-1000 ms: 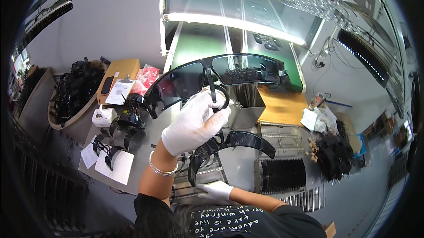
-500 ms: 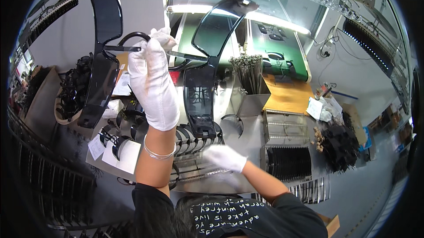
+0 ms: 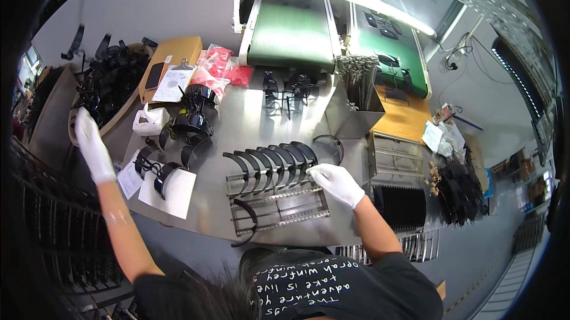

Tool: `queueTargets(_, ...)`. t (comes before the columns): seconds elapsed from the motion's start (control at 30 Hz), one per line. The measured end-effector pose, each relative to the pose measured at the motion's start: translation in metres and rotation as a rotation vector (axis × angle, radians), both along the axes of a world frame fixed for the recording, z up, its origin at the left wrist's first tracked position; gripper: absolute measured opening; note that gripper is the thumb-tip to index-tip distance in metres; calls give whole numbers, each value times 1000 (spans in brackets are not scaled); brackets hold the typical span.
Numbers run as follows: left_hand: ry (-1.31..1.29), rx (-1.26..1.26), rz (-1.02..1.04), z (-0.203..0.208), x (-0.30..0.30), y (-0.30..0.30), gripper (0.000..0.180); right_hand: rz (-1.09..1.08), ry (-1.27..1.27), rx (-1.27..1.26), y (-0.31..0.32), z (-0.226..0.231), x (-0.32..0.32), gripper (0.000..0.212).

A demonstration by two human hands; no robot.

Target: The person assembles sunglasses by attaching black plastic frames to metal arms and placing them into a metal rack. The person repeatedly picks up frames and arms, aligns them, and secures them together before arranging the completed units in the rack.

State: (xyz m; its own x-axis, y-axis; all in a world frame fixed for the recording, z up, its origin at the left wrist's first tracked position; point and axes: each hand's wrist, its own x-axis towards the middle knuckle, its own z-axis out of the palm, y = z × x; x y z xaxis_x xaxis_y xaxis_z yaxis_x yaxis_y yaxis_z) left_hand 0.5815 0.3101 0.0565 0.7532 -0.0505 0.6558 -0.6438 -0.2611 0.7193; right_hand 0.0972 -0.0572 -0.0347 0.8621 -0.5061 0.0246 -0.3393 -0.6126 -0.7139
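My left hand (image 3: pixel 92 144), in a white glove, is stretched out beside the bin (image 3: pixel 132 99), fingers extended and holding nothing. Dark glasses-like pieces (image 3: pixel 113 79) are heaped in that bin, and a blurred black piece (image 3: pixel 73 43) shows above its far left side. On the steel table, several curved black lenses (image 3: pixel 270 165) stand in a row in a metal rack (image 3: pixel 285 208). My gloved right hand (image 3: pixel 338 184) pinches the rightmost lens (image 3: pixel 306 152) of the row; its fingertips partly hide that lens. One more curved lens (image 3: pixel 252 219) sits at the rack's near left corner.
Black visor-like pieces (image 3: pixel 193 121), a tissue pack (image 3: pixel 151 120) and papers (image 3: pixel 175 198) lie to the left. A single curved lens (image 3: pixel 332 147) rests right of the row. Behind stand a metal box of thin rods (image 3: pixel 359 119) and green conveyor belts (image 3: pixel 291 35). Another rack (image 3: pixel 399 207) is at right.
My left hand has let go of the large black glasses-like piece and swung left and down to the bin. My right hand has moved right and up to the rack's rightmost lens.
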Motion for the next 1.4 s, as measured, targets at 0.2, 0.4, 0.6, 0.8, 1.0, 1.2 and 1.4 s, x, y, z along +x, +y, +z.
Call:
queueTargets(0.2,447,-59,12,-105,-173,15,39,-89,-241,-195,-124,13,145,30)
queueTargets(0.4,485,11,54,-109,-213,10,38,-300,560,-382,-335,-78,317,38)
queueTargets(0.6,413,128,-102,-73,-220,-41,32,-49,-12,-119,-274,-41,310,31)
queueTargets(0.8,351,44,-650,-92,-168,-166,33,457,-550,-704,-124,94,183,9)
queueTargets(1.0,-37,330,-1258,-11,-190,-260,39,882,-393,-376,-11,192,47,36)
queueTargets(1.2,343,166,-1805,85,-262,-234,35,832,-564,-361,12,215,-32,43)
queueTargets(1.4,-288,92,-1558,112,-296,-232,16,377,-780,-306,28,180,-71,39)
